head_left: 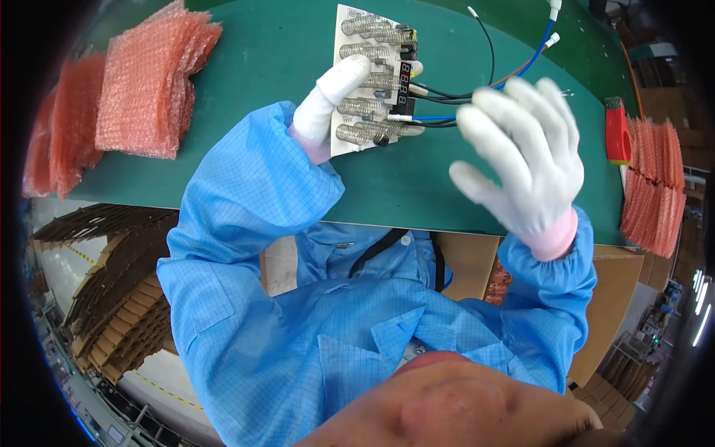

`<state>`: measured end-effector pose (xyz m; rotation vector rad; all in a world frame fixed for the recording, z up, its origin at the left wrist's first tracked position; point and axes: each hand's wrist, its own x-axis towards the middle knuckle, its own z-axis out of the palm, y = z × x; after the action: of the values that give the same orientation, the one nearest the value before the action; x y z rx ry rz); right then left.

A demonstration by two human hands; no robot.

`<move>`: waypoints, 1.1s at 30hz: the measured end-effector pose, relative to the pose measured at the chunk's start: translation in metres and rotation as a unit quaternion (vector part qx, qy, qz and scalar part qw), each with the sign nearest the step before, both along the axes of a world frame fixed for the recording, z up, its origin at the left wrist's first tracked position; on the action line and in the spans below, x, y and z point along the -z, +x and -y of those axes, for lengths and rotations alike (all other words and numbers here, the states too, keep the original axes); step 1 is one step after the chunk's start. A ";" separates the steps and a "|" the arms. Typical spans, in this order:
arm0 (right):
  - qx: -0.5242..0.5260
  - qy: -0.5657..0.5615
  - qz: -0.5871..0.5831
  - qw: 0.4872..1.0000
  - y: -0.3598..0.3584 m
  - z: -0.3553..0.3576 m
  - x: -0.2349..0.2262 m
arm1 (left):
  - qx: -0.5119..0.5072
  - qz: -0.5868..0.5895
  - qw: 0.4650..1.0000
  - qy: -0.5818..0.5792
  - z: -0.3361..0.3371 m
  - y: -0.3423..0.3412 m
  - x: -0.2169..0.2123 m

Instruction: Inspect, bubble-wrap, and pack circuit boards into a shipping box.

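A green table [246, 22] fills the top. On its left side lie stacks of pink bubble wrap [149, 82], one stack beside another. On the right side sits a small red tool [617, 130], and next to it more pink bubble sheets [659, 186]. Below the table on the left, flat brown cardboard pieces [112, 298] stand packed together.

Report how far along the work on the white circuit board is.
Done: the white circuit board with wire coils already carries its black, red and blue leads. In hand: the gloved left hand holds the board over the green table; the gloved right hand is open, off the wires. Left: the pink bubble-wrap sheets lie stacked, none around the board.
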<state>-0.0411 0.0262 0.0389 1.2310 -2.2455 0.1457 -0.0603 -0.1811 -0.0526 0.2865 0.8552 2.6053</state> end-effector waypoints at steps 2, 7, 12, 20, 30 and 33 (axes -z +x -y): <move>0.049 0.039 -0.035 0.997 -0.007 0.003 0.011 | 0.023 -0.024 0.999 0.025 0.001 0.001 0.001; 0.089 0.146 -0.029 0.985 -0.024 -0.005 0.025 | 0.060 -0.024 0.997 0.038 0.001 0.000 0.005; 0.190 0.206 0.263 0.923 -0.013 -0.009 0.039 | 0.079 -0.116 0.974 -0.180 0.006 -0.004 0.008; 0.041 -0.115 0.835 0.537 -0.028 -0.047 0.030 | -0.131 -0.553 0.630 -0.529 -0.010 0.013 -0.013; 0.103 -0.162 0.716 0.671 0.008 -0.047 0.032 | -0.102 -0.646 0.387 -0.650 -0.021 0.031 -0.038; 0.101 -0.161 0.707 0.681 0.012 -0.045 0.025 | -0.114 -0.633 0.414 -0.644 -0.017 0.037 -0.040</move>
<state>-0.0287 0.0707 0.0136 0.5794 -3.2439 1.8781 -0.0234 -0.1642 -0.0128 1.6457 2.9900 0.5079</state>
